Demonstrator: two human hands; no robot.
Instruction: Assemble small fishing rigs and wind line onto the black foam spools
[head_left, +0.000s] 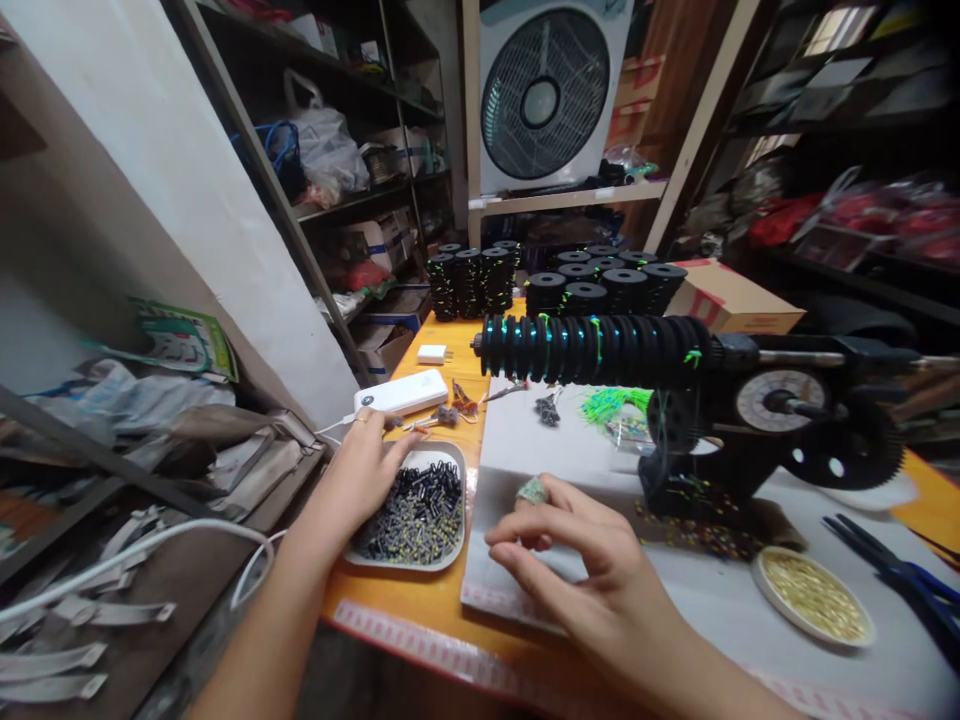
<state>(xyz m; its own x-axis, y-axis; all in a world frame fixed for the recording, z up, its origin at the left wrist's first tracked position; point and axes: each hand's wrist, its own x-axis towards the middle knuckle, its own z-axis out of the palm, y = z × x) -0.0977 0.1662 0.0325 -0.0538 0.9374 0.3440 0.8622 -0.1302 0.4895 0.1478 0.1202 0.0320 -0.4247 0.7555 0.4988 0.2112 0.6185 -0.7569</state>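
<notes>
My left hand (360, 470) reaches into a white tray (453, 464) full of small black-and-grey pieces, with its fingers curled down at the tray's far left corner; what they pinch is hidden. My right hand (577, 560) hovers over the grey mat (712, 590), fingers bent and apart, with a green-stone ring on one finger and nothing visible in it. Just beyond it stands a black winding machine (750, 400) with a row of black spools (592, 348) on its shaft, carrying green thread.
Stacks of black spools (555, 280) stand at the back of the orange table, beside a cardboard box (731, 300). A white power bank (401, 393), a dish of gold beads (814, 597) and dark pliers (892, 575) lie around. Cluttered shelves flank both sides.
</notes>
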